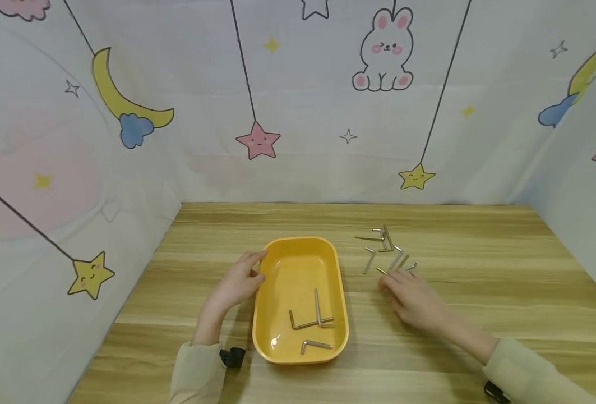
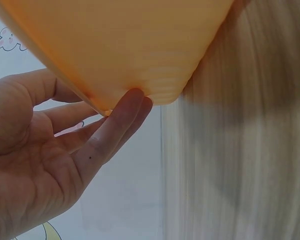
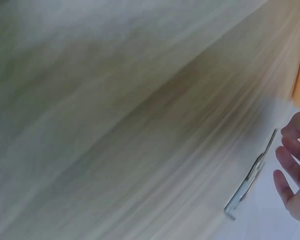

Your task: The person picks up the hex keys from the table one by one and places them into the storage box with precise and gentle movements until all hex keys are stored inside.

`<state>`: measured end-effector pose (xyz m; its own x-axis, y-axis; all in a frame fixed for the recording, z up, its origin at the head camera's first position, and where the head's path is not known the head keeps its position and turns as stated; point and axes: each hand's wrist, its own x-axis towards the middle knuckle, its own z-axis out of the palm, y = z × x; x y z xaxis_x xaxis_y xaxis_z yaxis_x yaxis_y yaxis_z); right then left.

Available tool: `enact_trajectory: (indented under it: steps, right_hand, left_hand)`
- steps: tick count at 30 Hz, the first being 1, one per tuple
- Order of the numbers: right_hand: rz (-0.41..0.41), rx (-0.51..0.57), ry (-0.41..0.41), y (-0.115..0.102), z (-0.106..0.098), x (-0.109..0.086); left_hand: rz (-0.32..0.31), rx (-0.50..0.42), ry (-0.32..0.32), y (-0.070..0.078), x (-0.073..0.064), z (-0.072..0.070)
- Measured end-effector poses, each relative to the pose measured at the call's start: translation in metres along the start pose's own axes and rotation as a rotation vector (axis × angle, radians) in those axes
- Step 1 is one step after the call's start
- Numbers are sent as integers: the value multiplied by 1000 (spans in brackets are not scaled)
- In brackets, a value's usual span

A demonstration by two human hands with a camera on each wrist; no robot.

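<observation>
Yellow tray (image 1: 280, 303): lower centre, long axis near-vertical in frame. Left hand (image 1: 237, 281) grips its upper-left rim. Right hand (image 1: 415, 298) sits beside variously angled hex keys (image 1: 396, 258), right of centre; grasp indeterminable.

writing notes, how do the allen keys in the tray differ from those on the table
The tray keys number three; the table keys number more. The tray keys lie toward the near end of the yellow tray; the table keys lie right of it, by the right hand. Both include L-shaped metal pieces.
</observation>
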<state>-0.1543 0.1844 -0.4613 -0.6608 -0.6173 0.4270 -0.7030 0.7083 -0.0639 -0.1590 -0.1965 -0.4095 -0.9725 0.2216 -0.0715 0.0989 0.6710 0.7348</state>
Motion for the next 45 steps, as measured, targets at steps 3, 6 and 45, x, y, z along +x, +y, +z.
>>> enact_trajectory:
  steps: [3, 6, 45]
  right_hand:
    - [27, -12, -16, 5, -1, -2]
    - [53, -16, -24, 10, -2, -3]
    - [153, -124, 21, 66, 2, -5]
  left_hand:
    - [3, 9, 2, 1, 0, 0]
    - [7, 14, 1, 1, 1, 0]
    - [5, 10, 30, -1, -3, 1]
